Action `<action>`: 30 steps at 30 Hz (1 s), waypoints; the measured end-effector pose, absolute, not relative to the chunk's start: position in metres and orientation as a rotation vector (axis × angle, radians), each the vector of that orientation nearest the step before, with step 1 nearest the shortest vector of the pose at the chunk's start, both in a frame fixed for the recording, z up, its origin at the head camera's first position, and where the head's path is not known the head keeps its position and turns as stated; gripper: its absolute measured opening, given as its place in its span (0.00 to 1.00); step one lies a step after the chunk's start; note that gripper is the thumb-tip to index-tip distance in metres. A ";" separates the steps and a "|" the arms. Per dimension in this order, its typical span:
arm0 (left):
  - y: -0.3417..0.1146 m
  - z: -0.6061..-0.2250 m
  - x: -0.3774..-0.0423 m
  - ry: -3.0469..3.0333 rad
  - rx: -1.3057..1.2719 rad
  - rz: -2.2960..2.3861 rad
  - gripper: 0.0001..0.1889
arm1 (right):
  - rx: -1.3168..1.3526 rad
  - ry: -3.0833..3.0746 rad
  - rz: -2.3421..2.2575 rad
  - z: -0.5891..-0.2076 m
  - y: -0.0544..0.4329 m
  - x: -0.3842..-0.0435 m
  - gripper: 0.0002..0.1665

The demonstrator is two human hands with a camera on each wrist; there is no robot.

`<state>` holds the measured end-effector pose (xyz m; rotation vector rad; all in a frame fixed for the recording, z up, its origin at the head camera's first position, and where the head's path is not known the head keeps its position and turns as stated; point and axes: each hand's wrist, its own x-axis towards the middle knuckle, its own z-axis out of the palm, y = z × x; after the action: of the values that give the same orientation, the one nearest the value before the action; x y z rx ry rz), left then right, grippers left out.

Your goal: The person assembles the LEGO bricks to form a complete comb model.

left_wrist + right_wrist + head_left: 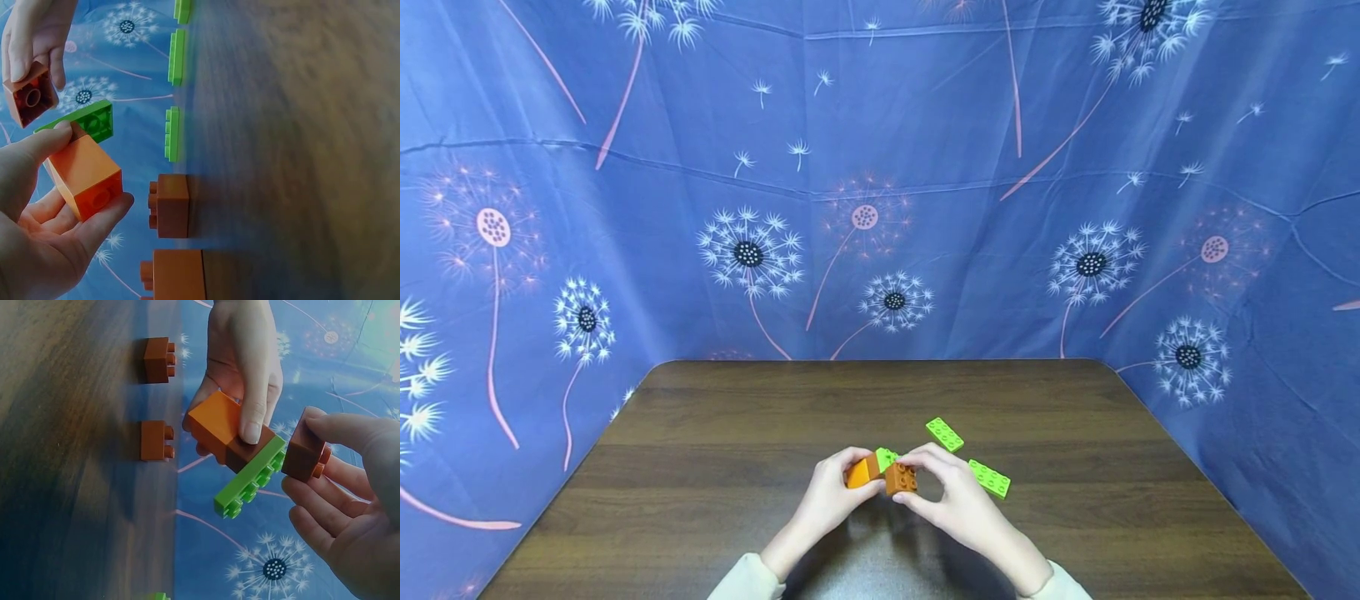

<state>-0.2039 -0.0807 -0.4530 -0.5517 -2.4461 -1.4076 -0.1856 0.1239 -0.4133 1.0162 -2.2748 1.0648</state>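
Observation:
My left hand grips a small stack of toy building bricks between thumb and fingers. The stack has an orange brick at one end, a brown brick in the middle and a long, thin green brick at the other end, its studs facing outward. A loose brown brick is pinched by my right hand, thumb on one side and fingers on the other. The right wrist view has this brick tilted, close beside the green one. Its hollow underside shows in the left wrist view.
Two thin green bricks, one farther back and one nearer, lie on the brown wooden table beyond and beside my right hand. More brown bricks stand on the table in the wrist views. A blue dandelion-print cloth hangs around the table.

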 end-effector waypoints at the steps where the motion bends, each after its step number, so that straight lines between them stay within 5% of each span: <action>1: -0.081 -0.453 -0.204 -2.449 -0.557 -1.411 0.17 | 1.009 -2.272 1.066 -0.413 0.124 -0.186 0.21; 30: -0.075 -0.446 -0.194 -2.440 -0.633 -1.488 0.18 | 0.882 -2.339 1.059 -0.415 0.132 -0.193 0.24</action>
<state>-0.1940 -0.0753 -0.4461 -0.6334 -2.4398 -1.4885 -0.1934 0.1322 -0.4152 0.8819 -2.3392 1.0588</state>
